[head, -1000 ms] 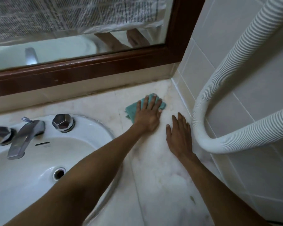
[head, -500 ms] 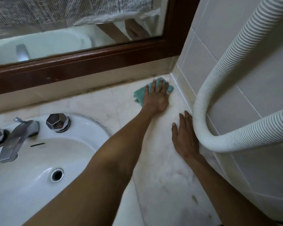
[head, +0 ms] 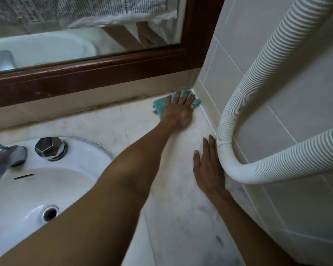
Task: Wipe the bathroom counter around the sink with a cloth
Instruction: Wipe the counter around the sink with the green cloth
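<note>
A teal cloth point(head: 158, 105) lies in the far right corner of the pale marble counter point(head: 135, 123), where the back ledge meets the tiled side wall. My left hand point(head: 179, 110) presses flat on the cloth with fingers spread, covering most of it. My right hand point(head: 208, 166) rests palm down on the counter nearer to me, its outer edge against the white ribbed hose point(head: 236, 120). The white sink point(head: 81, 166) sits at the left, partly hidden by my left forearm.
A chrome tap point(head: 2, 162) and a faceted chrome knob point(head: 49, 147) stand at the sink's back rim. A mirror in a dark wooden frame point(head: 104, 70) runs along the back. The hose loops down the tiled right wall point(head: 296, 104) over the counter's edge.
My left hand has slid the cloth away from me and to the right, into the back corner. My right hand has shifted right, up against the hose.
</note>
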`<action>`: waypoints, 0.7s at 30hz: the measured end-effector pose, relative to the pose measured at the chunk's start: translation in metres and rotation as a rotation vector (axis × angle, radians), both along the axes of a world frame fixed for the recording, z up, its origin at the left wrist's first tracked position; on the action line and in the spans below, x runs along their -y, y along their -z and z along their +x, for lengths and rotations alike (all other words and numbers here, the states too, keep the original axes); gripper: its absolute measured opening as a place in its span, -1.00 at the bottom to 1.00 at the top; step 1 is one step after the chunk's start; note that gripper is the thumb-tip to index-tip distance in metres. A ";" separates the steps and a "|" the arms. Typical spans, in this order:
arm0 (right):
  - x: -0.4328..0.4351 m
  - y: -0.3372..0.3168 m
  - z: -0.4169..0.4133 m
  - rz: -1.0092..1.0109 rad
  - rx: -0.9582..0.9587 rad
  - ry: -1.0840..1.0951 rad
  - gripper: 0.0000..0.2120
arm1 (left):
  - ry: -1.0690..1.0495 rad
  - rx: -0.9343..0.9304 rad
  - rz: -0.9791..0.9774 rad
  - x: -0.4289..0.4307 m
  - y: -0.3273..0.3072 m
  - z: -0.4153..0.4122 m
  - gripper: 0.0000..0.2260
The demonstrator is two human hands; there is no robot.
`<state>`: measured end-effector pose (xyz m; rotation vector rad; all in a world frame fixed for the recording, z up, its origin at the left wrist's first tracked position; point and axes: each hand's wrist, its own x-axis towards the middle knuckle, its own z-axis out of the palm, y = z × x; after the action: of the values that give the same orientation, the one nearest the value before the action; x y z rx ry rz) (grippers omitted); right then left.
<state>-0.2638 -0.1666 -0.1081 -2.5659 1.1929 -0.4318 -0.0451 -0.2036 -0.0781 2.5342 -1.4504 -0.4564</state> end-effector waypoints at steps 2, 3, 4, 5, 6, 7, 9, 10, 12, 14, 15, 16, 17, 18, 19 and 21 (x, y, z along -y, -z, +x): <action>0.000 -0.001 -0.001 0.005 -0.015 0.001 -0.47 | -0.024 0.001 0.000 0.005 -0.002 -0.012 -0.49; -0.001 -0.002 -0.002 0.017 -0.017 0.005 -0.47 | 0.001 0.000 -0.004 0.002 -0.002 -0.019 -0.49; -0.001 -0.004 -0.004 0.032 -0.016 0.012 -0.47 | 0.042 -0.009 -0.009 -0.004 -0.001 -0.026 -0.48; -0.003 -0.007 -0.006 0.043 -0.014 0.020 -0.48 | 0.088 -0.019 -0.015 -0.012 0.000 -0.034 -0.48; -0.005 -0.009 -0.009 0.054 -0.010 0.026 -0.48 | 0.131 -0.022 -0.020 -0.022 0.002 -0.041 -0.49; -0.007 -0.011 -0.013 0.065 -0.008 0.032 -0.48 | 0.166 -0.021 -0.025 -0.034 0.002 -0.048 -0.49; -0.011 -0.013 -0.021 0.086 -0.012 0.042 -0.49 | 0.223 -0.033 -0.029 -0.062 0.002 -0.058 -0.50; -0.013 -0.014 -0.025 0.090 -0.014 0.044 -0.49 | 0.250 -0.032 -0.037 -0.078 0.002 -0.060 -0.51; -0.015 -0.015 -0.034 0.100 -0.016 0.038 -0.48 | 0.323 -0.005 -0.055 -0.113 0.007 -0.059 -0.52; -0.016 -0.017 -0.044 0.095 -0.030 0.021 -0.46 | 0.395 0.017 -0.050 -0.138 0.007 -0.048 -0.52; -0.018 -0.019 -0.048 0.090 -0.048 0.017 -0.46 | 0.399 0.034 -0.040 -0.142 0.006 -0.040 -0.52; -0.020 -0.021 -0.053 0.087 -0.069 0.017 -0.47 | 0.366 0.046 -0.027 -0.140 0.004 -0.034 -0.52; -0.023 -0.023 -0.058 0.083 -0.086 0.017 -0.48 | 0.294 0.044 -0.019 -0.133 0.001 -0.030 -0.52; -0.026 -0.024 -0.062 0.081 -0.098 0.017 -0.49 | 0.195 0.032 -0.016 -0.123 -0.001 -0.030 -0.52; -0.029 -0.026 -0.066 0.082 -0.104 0.016 -0.51 | 0.093 0.019 -0.012 -0.111 -0.003 -0.034 -0.51; -0.036 -0.027 -0.076 0.089 -0.111 0.007 -0.53 | -0.062 -0.002 0.007 -0.092 -0.002 -0.050 -0.50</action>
<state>-0.3400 -0.1307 -0.0813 -2.5387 1.2300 -0.2357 -0.0954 -0.1114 -0.0756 2.5749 -1.3680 -0.4548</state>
